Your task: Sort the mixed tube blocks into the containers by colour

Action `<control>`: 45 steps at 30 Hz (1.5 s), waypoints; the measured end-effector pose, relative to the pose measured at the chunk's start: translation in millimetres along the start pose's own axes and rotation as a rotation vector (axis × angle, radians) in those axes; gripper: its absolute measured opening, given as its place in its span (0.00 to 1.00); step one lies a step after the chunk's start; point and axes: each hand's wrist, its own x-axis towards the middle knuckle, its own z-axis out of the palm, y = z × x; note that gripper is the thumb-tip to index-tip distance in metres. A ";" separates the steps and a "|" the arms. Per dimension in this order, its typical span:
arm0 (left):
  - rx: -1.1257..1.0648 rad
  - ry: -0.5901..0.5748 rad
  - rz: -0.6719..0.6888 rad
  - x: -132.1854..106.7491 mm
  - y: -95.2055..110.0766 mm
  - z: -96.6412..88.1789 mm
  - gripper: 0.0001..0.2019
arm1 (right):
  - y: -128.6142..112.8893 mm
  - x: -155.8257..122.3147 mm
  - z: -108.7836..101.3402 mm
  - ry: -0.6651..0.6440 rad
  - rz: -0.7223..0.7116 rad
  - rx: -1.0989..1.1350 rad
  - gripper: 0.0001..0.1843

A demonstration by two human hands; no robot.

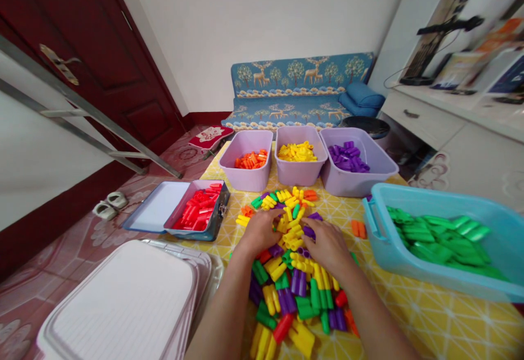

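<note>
A heap of small plastic tube pieces [292,289] in yellow, purple, green, red and orange lies on the yellow tablecloth [429,322]. My left hand [258,230] rests on the heap's far left part, fingers curled down among yellow and orange pieces. My right hand [327,245] lies beside it on the right, fingers curled over purple and yellow pieces. What either hand holds is hidden under the fingers.
Three lilac bins stand at the back: orange pieces [248,177], yellow pieces [300,171], purple pieces [360,182]. A blue tub [442,270] at right holds green pieces. An open tin [200,229] at left holds red ones. White lids [123,300] lie near left.
</note>
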 end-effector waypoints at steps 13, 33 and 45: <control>-0.328 0.051 0.087 -1.2 6.5 11.3 0.30 | -5.4 3.9 12.7 -0.022 0.012 0.591 0.25; -0.473 0.207 -0.005 1.7 -0.6 9.3 0.16 | -6.9 3.0 11.0 0.129 0.219 0.952 0.17; -0.166 0.037 0.145 -4.2 3.6 -2.6 0.18 | 1.1 0.8 18.9 0.216 0.261 0.756 0.13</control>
